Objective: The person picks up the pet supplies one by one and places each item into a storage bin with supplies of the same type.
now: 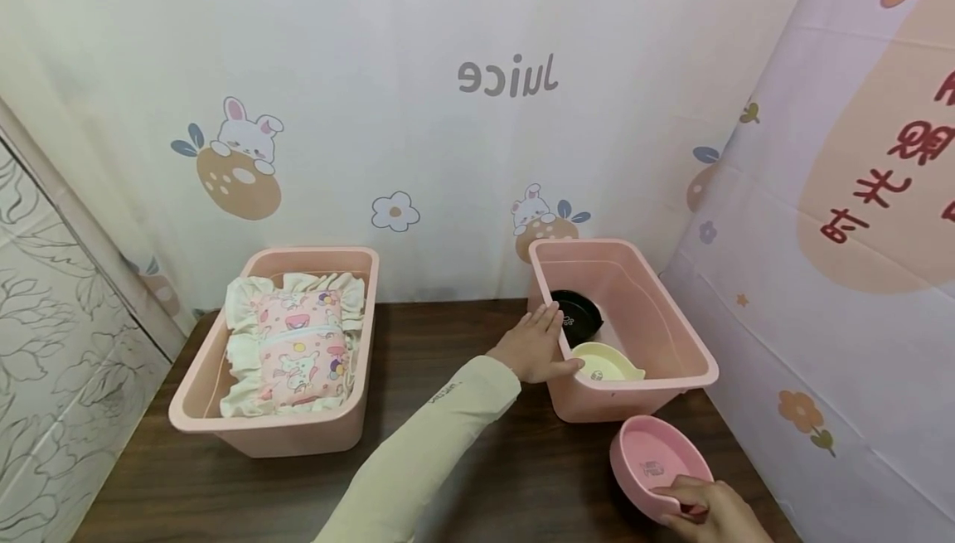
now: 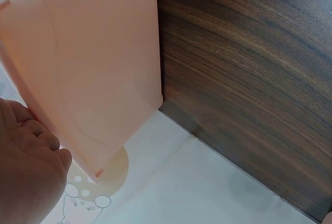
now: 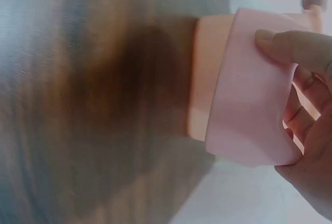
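My right hand (image 1: 716, 511) pinches the rim of a pink bowl (image 1: 656, 456) with a small print inside, tilted in front of the right-hand bin. In the right wrist view the thumb presses the outer wall of this pink bowl (image 3: 249, 94), with the other fingers on the far side. My left hand (image 1: 531, 346) rests on the left rim of the pink plastic bin (image 1: 634, 319), fingers stretched over the edge. Inside that bin lie a black bowl (image 1: 578, 317) and a pale yellow bowl (image 1: 606, 363) with a pointed lip.
A second pink bin (image 1: 328, 435) stands at the left, holding a pink patterned cloth bundle (image 1: 298, 348) with cream ruffles. Both bins are on a dark wooden table (image 1: 448, 311). Printed curtains (image 1: 395, 128) hang behind and at the right.
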`<state>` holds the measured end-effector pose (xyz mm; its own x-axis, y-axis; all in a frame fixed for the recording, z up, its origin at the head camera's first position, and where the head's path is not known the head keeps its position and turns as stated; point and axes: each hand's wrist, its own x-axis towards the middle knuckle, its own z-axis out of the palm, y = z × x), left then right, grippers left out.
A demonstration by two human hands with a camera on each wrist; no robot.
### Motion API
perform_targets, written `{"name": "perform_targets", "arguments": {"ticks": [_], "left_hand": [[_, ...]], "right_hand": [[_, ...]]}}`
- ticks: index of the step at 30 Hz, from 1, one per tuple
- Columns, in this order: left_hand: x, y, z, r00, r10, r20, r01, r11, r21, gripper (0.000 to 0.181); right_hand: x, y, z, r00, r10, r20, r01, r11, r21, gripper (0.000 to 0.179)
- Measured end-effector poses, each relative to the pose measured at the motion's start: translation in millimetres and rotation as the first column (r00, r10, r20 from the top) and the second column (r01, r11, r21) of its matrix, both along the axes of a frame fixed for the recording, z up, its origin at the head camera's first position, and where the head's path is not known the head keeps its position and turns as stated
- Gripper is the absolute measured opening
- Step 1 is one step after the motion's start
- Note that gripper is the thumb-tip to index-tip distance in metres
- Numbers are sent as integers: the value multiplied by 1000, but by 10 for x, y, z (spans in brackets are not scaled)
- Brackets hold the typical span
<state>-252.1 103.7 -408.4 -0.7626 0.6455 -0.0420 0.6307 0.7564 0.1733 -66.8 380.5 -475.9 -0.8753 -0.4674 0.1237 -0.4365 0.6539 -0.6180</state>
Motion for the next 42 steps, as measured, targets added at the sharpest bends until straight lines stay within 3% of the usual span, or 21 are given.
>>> {"name": "perform_targets", "arguments": {"ticks": [2,5,6,8,12,15,18,22,27,30,32,35,38,42], "left_hand": [[0,-5,1,1000,3,1,-3,1000,2,87],[-1,-9,0,1000,7,3,-7,1000,5,87],[-4,-9,-4,1000,9,2,-9,1000,6,87],[-6,-9,-6,1000,10,0,-10,1000,4,87],[-8,-7,-9,1000,7,-3,-7,1000,3,87],[-9,-6,-11,1000,6,-5,-6,1000,1,87],[-12,-6,-13,1000,8,-9,-8,1000,2,87],[-17,-6,-22,1000,10,-10,-10,1000,9,87],[-31,4,-56,1000,10,-9,-10,1000,11,87],[-46,12,-82,1000,13,-6,-13,1000,6,87],[-58,18,-97,1000,14,8,-14,1000,4,88],[-64,26,-109,1000,16,21,-16,1000,4,88],[-55,33,-100,1000,10,19,-10,1000,4,88],[-44,37,-77,1000,2,5,-2,1000,0,87]], "right_hand": [[28,8,125,997,-35,74,34,999,13,18],[52,15,281,997,-35,72,36,999,-7,19],[54,15,326,997,-30,66,32,999,-27,21],[43,15,390,999,15,-37,-18,996,-87,27],[-26,31,501,949,124,-291,-170,976,-137,38],[-73,54,618,908,161,-387,-216,971,-103,37],[-92,45,763,899,141,-415,-175,983,-46,35],[-147,-2,944,869,134,-477,-139,990,26,16],[-274,-63,1155,825,122,-552,-101,992,69,35],[-354,-82,1265,825,63,-562,-17,996,86,21],[-429,-104,1329,843,53,-536,-7,996,88,33],[-575,-141,1417,870,80,-487,-46,996,81,52],[-749,-171,1481,888,128,-441,-115,992,56,48],[-958,-218,1546,911,102,-400,-96,995,34,39]]}}
